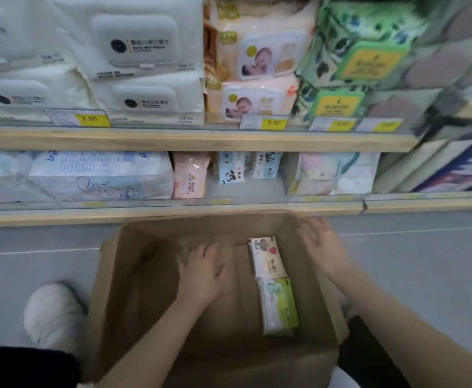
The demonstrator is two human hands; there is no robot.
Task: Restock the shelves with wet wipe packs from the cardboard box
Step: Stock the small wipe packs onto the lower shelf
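Open brown cardboard box (150, 289) on the floor below the wooden shelves (173, 141), holding two soft, light, probably slippery film-wrapped wet wipe packs (267, 259) along its right wall, best pinched across the short sides; left hand (204, 273) and right hand (320, 245) with fingers released, empty.

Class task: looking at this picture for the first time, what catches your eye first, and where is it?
An open cardboard box on the floor fills the lower middle, with two wipe packs lying along its right side. The left hand reaches inside it, open, and the right hand is at its far right corner. Above, shelves hold stacked packs.
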